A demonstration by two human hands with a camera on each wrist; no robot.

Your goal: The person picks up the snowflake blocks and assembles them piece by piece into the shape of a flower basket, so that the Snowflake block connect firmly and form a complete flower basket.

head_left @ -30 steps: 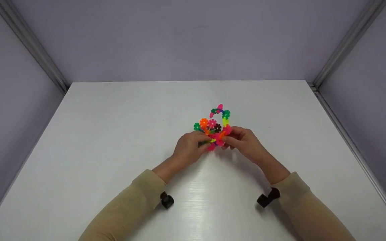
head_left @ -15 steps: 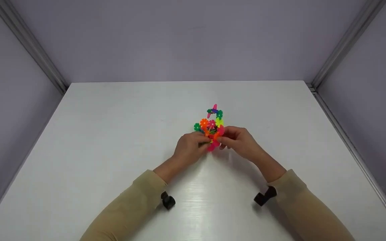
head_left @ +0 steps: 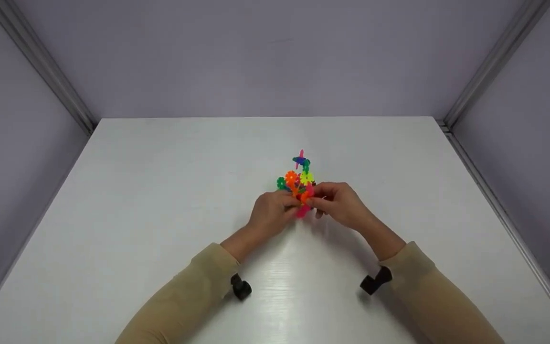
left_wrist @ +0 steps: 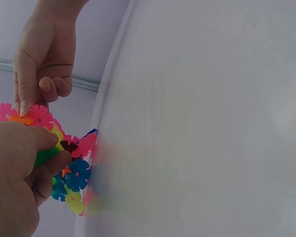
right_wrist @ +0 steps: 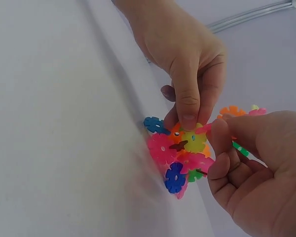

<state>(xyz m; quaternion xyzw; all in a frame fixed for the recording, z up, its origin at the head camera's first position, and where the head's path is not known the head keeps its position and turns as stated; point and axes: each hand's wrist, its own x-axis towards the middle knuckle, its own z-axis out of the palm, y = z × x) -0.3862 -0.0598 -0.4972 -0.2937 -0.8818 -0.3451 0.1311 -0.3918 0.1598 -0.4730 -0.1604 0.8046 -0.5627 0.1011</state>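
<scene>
A toy built of interlocking snowflake discs (head_left: 291, 178) stands on the table between the two hands, in pink, orange, yellow, green, blue and brown. From its far side rises a thin curved chain of discs (head_left: 306, 165) with a pink tip. My left hand (head_left: 269, 211) pinches the near left part; a green disc (left_wrist: 47, 156) shows between its thumb and fingers in the left wrist view. On the other side my right hand (head_left: 344, 205) pinches pink and orange discs at the chain's base. Low in the right wrist view, a dark blue disc (right_wrist: 175, 177) faces the camera. Fingers hide the joints.
The white table (head_left: 160, 167) is bounded by a grey back wall (head_left: 265, 62) and side panels with metal rails. Small black devices are strapped at the left cuff (head_left: 241, 287) and the right cuff (head_left: 375, 281).
My right hand has shifted slightly left. The disc chain has swung left and turned, so its arch now looks narrower. My left hand has stayed nearly still.
</scene>
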